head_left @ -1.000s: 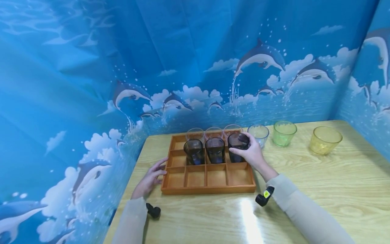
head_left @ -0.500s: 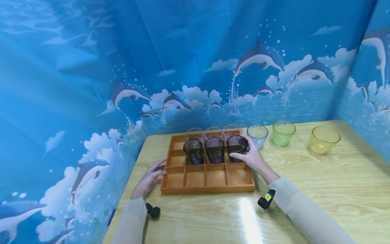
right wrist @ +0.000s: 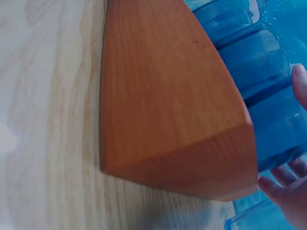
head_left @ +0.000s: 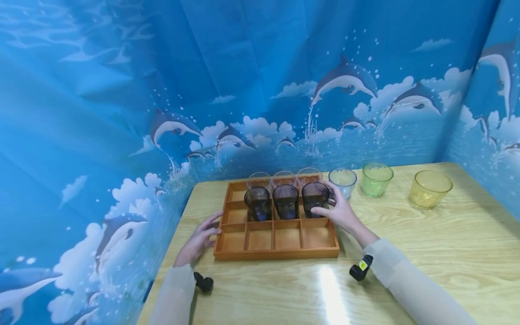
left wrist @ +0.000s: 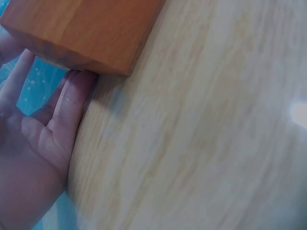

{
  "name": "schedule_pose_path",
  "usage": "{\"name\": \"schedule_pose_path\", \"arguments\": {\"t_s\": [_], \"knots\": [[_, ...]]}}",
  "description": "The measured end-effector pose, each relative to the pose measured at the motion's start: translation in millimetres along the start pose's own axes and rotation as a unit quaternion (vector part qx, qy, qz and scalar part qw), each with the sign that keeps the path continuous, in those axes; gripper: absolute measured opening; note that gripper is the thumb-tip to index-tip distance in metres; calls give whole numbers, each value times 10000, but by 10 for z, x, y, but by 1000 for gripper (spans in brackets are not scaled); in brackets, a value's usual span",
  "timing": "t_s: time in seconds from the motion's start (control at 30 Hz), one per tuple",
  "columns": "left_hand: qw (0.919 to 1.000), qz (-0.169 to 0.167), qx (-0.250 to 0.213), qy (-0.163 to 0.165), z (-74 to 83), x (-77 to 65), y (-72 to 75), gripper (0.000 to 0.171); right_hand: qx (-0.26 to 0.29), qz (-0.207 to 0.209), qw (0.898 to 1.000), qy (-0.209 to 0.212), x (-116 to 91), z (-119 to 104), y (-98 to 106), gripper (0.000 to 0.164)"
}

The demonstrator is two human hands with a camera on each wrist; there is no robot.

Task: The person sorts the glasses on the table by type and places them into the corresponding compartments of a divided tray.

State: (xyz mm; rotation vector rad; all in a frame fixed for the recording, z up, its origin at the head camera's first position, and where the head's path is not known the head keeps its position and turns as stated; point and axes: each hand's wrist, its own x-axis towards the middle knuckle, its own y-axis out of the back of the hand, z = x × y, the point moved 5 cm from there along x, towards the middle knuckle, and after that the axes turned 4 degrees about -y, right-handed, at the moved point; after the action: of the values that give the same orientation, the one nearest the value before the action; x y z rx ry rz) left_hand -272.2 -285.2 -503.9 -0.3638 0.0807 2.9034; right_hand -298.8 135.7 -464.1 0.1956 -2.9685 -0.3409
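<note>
A wooden divided tray [head_left: 276, 255] lies on the table, with three dark tumblers [head_left: 258, 205] in its middle row and three clear glasses [head_left: 284, 178] behind them. At the rightmost dark tumbler [head_left: 315, 196] my right hand [head_left: 339, 212] has its thumb in front and fingers at the far right side, spread loosely around it. The right wrist view shows the thumb [right wrist: 300, 84] and fingertips [right wrist: 273, 187] close by that tumbler, beyond the tray's corner. My left hand [head_left: 199, 239] rests straight fingers against the tray's left side; some fingertips are hidden by the tray in the left wrist view.
Right of the tray stand a blue-rimmed clear glass [head_left: 343, 181], a green glass [head_left: 377, 180] and a yellow glass [head_left: 430, 189]. A blue dolphin-print curtain [head_left: 260, 90] hangs behind and beside the wooden table [head_left: 276, 293].
My right hand has loosened and eased slightly right from the rightmost dark tumbler, which stays in its compartment. The left hand keeps its place at the tray.
</note>
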Motion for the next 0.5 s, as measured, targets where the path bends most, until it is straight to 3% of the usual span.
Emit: {"name": "schedule_pose_path", "arguments": {"t_s": [0.2, 0.5], "knots": [[10000, 34, 33, -21, -29, 10, 23, 60, 167, 144, 9996, 147, -62, -36, 114, 87], [9994, 275, 100, -202, -210, 127, 92, 56, 164, 500, 9974, 496, -164, -12, 368, 73]]}}
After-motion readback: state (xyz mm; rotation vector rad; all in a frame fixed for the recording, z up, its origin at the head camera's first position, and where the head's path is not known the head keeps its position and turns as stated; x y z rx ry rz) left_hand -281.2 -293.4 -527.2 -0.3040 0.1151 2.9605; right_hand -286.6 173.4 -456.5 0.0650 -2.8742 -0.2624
